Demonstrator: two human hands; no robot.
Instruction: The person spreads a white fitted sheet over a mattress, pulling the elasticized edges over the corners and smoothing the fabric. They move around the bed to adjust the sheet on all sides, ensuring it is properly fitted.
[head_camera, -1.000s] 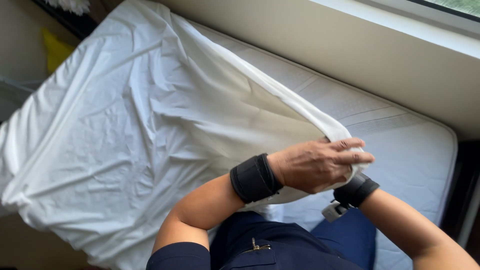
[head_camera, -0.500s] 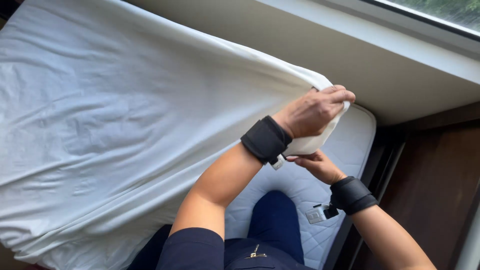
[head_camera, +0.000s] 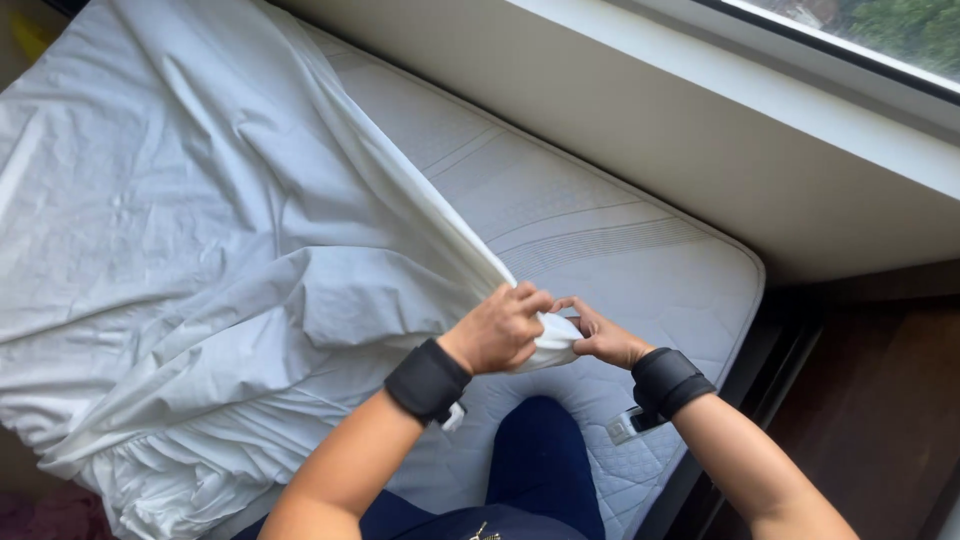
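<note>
White sheet (head_camera: 200, 260) corner pinched by left hand (head_camera: 497, 330), right hand (head_camera: 605, 338), one mattress (head_camera: 600, 230)

A bedroom in a home, prob. a small one. A single quilted mattress (head_camera: 600, 230) fills the middle, w/ a loose white sheet (head_camera: 200, 280) bunched over its left half. Far side: a pale wall and window ledge (head_camera: 760, 110), w/ a window (head_camera: 870, 30) at far right showing green trees outside. Dark wood floor (head_camera: 880, 400) runs along the right.
</note>
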